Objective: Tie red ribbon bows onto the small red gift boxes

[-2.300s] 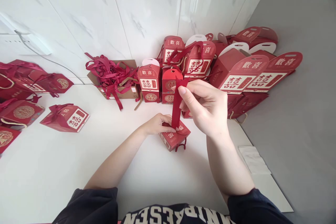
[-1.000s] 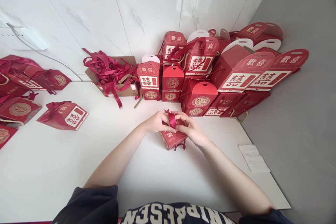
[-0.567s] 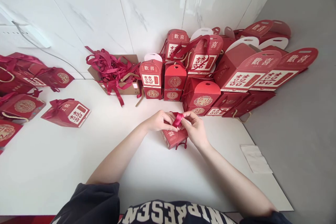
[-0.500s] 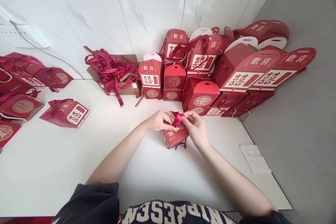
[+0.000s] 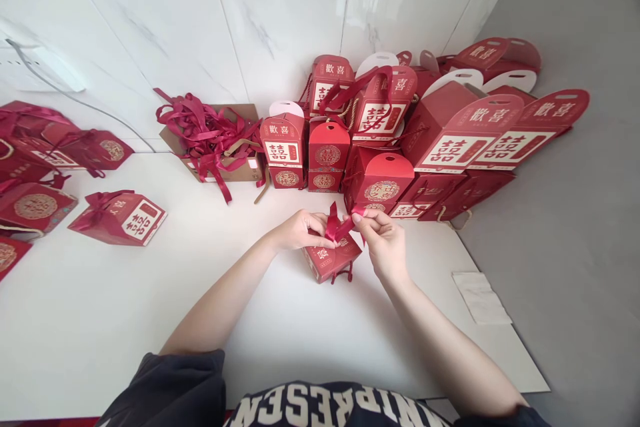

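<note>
A small red gift box [image 5: 331, 261] with gold print lies on the white table [image 5: 125, 307] in front of me. A dark red ribbon [image 5: 334, 226] is looped on top of it. My left hand [image 5: 299, 230] is closed, pinching the ribbon at the box's top left. My right hand [image 5: 383, 240] is closed too, pinching the ribbon's other end and holding it out to the upper right of the box.
An open cardboard box [image 5: 227, 163] full of loose red ribbons sits by the tiled wall. Several red gift boxes are stacked at the back right [image 5: 450, 140]. More finished boxes lie at the left [image 5: 120, 219]. A white paper [image 5: 481, 297] lies on the grey floor at right.
My right hand came down from holding the ribbon high, met my left hand over the box, looped the ribbon, and now draws its end out to the right.
</note>
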A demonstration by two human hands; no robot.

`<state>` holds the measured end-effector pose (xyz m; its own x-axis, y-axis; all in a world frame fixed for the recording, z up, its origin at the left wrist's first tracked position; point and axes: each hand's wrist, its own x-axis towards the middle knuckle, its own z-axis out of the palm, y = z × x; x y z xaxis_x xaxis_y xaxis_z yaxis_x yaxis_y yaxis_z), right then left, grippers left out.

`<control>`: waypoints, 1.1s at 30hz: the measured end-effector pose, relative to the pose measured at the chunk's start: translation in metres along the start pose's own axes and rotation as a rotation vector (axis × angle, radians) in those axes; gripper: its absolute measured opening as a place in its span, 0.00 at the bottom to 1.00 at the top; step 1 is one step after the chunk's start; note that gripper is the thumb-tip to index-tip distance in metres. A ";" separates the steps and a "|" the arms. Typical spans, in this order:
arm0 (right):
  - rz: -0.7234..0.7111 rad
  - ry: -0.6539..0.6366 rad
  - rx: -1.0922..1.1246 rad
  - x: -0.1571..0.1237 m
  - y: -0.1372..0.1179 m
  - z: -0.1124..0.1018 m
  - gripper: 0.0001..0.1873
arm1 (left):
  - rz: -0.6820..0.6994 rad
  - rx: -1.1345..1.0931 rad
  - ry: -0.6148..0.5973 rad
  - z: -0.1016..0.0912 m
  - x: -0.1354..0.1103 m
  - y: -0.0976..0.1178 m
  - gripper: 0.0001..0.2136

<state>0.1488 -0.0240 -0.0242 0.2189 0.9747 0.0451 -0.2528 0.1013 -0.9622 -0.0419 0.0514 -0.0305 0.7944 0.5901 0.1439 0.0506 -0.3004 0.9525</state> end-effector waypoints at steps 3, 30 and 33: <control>-0.019 0.024 0.032 -0.003 -0.007 0.001 0.13 | -0.018 0.004 -0.002 0.000 0.000 0.003 0.09; -1.299 -0.470 -0.981 -0.052 0.033 0.090 0.11 | -0.227 0.161 -0.087 -0.009 -0.003 0.043 0.22; -1.269 -0.646 -0.981 -0.052 0.029 0.086 0.11 | -0.211 0.184 -0.089 -0.010 -0.004 0.040 0.18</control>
<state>0.0489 -0.0542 -0.0312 -0.6339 0.3305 0.6992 0.4404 0.8975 -0.0249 -0.0493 0.0442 0.0098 0.8044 0.5881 -0.0841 0.3228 -0.3138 0.8929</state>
